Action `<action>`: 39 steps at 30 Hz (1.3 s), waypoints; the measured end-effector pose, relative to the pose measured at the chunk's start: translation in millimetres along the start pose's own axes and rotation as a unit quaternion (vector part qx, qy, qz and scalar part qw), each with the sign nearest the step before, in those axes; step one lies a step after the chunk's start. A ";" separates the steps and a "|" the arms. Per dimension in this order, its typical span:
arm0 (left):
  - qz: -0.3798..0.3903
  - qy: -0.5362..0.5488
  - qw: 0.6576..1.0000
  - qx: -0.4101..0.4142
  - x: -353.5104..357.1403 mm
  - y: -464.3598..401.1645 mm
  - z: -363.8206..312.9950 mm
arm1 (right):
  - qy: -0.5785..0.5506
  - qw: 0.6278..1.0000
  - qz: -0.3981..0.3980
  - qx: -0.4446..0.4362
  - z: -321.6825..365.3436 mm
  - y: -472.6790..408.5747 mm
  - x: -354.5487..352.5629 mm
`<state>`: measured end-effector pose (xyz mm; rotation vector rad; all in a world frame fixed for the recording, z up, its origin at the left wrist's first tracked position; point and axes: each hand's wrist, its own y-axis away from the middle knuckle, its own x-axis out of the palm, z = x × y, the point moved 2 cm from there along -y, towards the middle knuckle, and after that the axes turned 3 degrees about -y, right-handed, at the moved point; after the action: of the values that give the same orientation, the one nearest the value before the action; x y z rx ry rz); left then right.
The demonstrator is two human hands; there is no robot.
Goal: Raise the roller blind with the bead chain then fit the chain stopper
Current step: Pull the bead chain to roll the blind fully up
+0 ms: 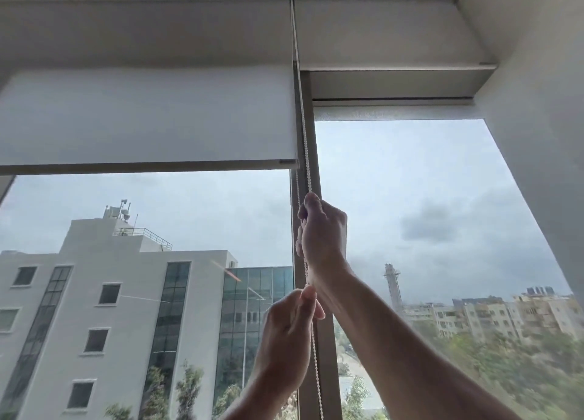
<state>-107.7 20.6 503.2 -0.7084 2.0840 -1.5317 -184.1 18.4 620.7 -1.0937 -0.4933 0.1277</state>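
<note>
Two bare arms reach up at a window. The right hand (pixel 322 233) grips the bead chain (pixel 304 141) higher up, fingers curled round it; the left hand (pixel 289 334) pinches the same chain just below. The roller blind (pixel 148 116) hangs partly raised at left.

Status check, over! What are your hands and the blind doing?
Both hands, right hand above left hand, gripping bead chain. Left blind partly raised. No stopper visible.

The person is showing two bare forearms, with no sleeves reaching into view. The left hand (pixel 286 334) and the right hand (pixel 322 233) are wearing nothing: no gloves, rings, watch or bracelet.
</note>
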 end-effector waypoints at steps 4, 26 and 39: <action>0.008 -0.002 0.999 -0.047 -17.6 -18.1 10.1 | -0.010 0.999 0.006 -0.030 3.6 2.4 -5.7; -0.081 0.089 0.985 -0.125 5.3 -128.2 -114.9 | -0.138 0.982 0.130 0.010 -24.4 51.9 -28.5; -0.126 0.009 0.991 -0.047 -10.6 -93.4 -101.3 | 0.014 0.988 0.129 0.085 18.7 -22.9 -31.4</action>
<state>-150.8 77.5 621.4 -1.0301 2.1569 -1.5829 -223.4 12.5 637.5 -0.9869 -0.3070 0.3750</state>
